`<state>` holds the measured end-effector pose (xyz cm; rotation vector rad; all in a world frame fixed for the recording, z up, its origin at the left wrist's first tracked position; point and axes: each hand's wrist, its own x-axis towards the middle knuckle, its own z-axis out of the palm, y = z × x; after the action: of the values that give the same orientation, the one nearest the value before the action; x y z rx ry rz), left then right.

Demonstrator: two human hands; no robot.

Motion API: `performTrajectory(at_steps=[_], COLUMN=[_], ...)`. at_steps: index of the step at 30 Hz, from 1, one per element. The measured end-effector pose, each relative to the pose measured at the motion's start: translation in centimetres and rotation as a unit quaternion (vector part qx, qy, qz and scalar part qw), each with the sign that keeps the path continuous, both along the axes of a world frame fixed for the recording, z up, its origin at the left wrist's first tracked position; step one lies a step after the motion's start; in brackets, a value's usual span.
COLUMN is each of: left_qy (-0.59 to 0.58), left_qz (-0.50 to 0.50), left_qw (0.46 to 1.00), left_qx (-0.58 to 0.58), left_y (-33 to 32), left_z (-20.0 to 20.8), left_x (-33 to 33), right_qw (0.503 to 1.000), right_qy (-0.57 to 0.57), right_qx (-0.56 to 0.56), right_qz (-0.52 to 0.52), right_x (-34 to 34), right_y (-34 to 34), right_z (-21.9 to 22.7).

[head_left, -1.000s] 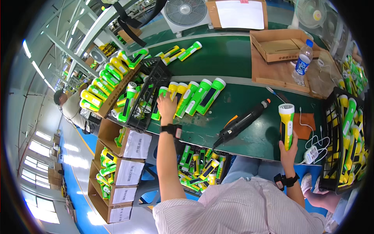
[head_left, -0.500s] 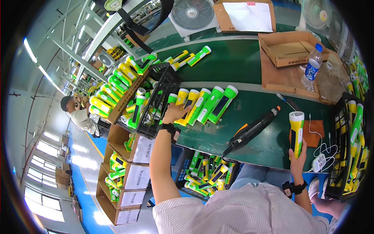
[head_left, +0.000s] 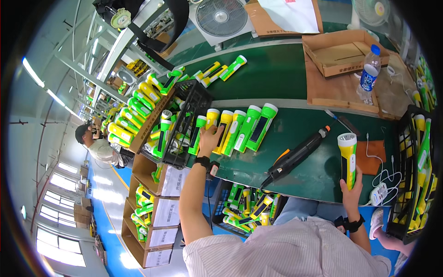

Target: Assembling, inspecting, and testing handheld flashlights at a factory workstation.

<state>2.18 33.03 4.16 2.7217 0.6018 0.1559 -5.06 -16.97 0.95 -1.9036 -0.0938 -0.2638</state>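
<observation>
A row of yellow and green flashlights lies on the green workbench (head_left: pixel 295 121), heads pointing away from me. My left hand (head_left: pixel 210 141) is closed around the lower part of a yellow flashlight (head_left: pixel 212 117), second from the row's left end. Beside it on the left lies a green flashlight (head_left: pixel 197 135); to its right is a yellow one with a dark panel (head_left: pixel 224 128). At the bench's right front, my right hand (head_left: pixel 351 188) grips another yellow flashlight (head_left: pixel 349 159), held upright with its white head up and its lens partly showing.
A black power screwdriver (head_left: pixel 297 154) lies mid-bench. Black crates of flashlights stand left (head_left: pixel 187 108) and right (head_left: pixel 392 203), another (head_left: pixel 219 203) below the bench edge. A water bottle (head_left: pixel 368 76), cardboard tray (head_left: pixel 323 69) and white power strip (head_left: pixel 378 194) are on the right.
My left hand's fingers have come down around the yellow flashlight, and the green one at the left end shows more fully. The flashlight in my right hand has tipped, showing more lens.
</observation>
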Motion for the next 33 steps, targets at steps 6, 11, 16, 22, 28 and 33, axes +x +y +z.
performTrajectory(at_steps=[6, 11, 16, 22, 28, 33], left_qy=[-0.177, -0.022, 0.022, 0.089, -0.083, -0.28], left_qz=[-0.063, -0.089, -0.206, -0.132, -0.127, -0.209], left_qw=[0.969, 0.992, 0.978, 0.987, 0.987, 0.937], left_qx=[0.163, 0.083, 0.025, 0.021, 0.057, -0.017], left_y=[-5.4, -7.9, -4.8, -5.8, -6.0, -12.5], left_z=[3.6, 4.8, 4.1, 4.3, 5.2, 10.2], left_x=[-1.6, -1.4, 0.0, 0.7, -1.1, 1.9], right_qw=[1.0, 1.0, 1.0, 1.0, 1.0, 1.0], right_qy=[0.009, 0.01, 0.008, -0.004, -0.023, -0.016], right_qx=[-0.006, -0.02, -0.01, -0.005, 0.003, 0.009], right_qz=[0.002, 0.002, 0.004, -0.003, 0.008, 0.004], right_x=[0.1, -0.2, -0.2, -0.1, 0.1, 0.0], right_y=[0.1, -0.2, 0.1, 0.4, 0.5, -0.2], right_z=[0.1, 0.1, 0.1, 0.3, 0.7, 0.6])
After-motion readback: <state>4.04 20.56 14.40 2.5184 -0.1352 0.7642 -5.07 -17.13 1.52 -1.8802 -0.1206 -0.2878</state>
